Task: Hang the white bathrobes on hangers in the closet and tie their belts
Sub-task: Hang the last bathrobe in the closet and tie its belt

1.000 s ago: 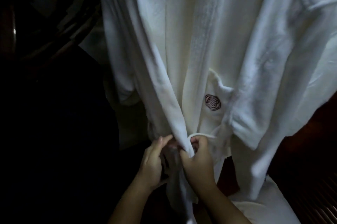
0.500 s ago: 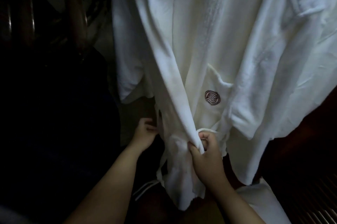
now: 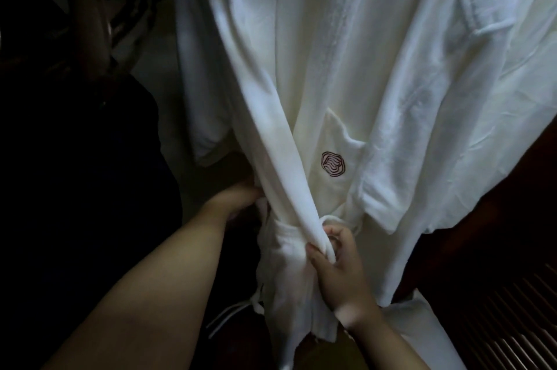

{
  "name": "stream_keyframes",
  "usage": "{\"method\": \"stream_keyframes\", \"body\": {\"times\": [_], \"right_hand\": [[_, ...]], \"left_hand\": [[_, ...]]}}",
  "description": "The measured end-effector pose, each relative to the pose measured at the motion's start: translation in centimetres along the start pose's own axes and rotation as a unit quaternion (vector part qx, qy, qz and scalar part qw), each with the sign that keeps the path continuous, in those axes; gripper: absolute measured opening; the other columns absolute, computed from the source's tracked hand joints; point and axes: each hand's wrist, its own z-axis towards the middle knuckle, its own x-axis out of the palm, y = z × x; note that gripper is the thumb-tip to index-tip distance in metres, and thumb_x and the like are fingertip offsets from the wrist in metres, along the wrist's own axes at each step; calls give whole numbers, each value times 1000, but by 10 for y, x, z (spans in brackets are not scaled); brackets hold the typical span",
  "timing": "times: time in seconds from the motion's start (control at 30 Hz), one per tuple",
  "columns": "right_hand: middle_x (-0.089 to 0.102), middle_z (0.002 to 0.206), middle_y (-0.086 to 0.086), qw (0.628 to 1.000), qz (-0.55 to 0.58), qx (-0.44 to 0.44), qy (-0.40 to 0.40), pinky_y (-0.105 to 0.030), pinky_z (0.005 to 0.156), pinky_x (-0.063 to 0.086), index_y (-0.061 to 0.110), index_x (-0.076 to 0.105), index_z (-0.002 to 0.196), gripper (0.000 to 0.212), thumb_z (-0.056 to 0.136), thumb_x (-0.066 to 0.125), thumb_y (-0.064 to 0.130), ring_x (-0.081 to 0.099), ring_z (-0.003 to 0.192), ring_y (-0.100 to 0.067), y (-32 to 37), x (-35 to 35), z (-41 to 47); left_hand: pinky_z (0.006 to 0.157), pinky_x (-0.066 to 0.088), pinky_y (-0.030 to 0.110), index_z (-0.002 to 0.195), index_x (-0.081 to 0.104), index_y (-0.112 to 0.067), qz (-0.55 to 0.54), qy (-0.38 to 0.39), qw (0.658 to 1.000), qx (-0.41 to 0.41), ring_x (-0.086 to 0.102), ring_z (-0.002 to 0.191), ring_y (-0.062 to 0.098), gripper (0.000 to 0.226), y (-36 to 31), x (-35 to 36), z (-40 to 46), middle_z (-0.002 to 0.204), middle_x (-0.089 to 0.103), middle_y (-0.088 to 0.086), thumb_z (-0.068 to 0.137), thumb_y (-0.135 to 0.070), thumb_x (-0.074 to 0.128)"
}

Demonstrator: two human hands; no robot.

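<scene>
Two hands work low on a hanging white bathrobe (image 3: pixel 346 68). The right hand (image 3: pixel 340 267) curls its fingers (image 3: pixel 316 252) around the gathered front edge and belt (image 3: pixel 289 237). The left hand (image 3: pixel 238 198) reaches behind the robe's left side; its fingers are hidden, so their state cannot be told.

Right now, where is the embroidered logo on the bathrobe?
In the head view the dark red swirl logo sits just right of centre on the white bathrobe's patch pocket, up and slightly left of the right hand.
</scene>
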Motion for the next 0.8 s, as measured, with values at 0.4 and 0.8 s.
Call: {"method": "stream_keyframes", "body": {"times": [0.4, 0.8], "right_hand": [[70, 79, 11, 990, -96, 11, -102, -18, 64, 48, 33, 56, 93, 29, 85, 78, 16, 66, 74, 0, -12, -3, 15], [58, 66, 6, 988, -148, 21, -41, -16, 61, 41, 23, 51, 72, 33, 86, 80, 25, 55, 62, -3, -54, -12, -32]], "left_hand": [[84, 55, 37, 119, 71, -15, -164, -164, 961, -153, 72, 99, 29, 48, 93, 21, -57, 103, 77, 7, 73, -29, 71], [77, 59, 32, 111, 70, -34, 68, -238, 968, -38, 72, 95, 7, 44, 136, 21, -129, 99, 76, -11, 81, -65, 79]]}}
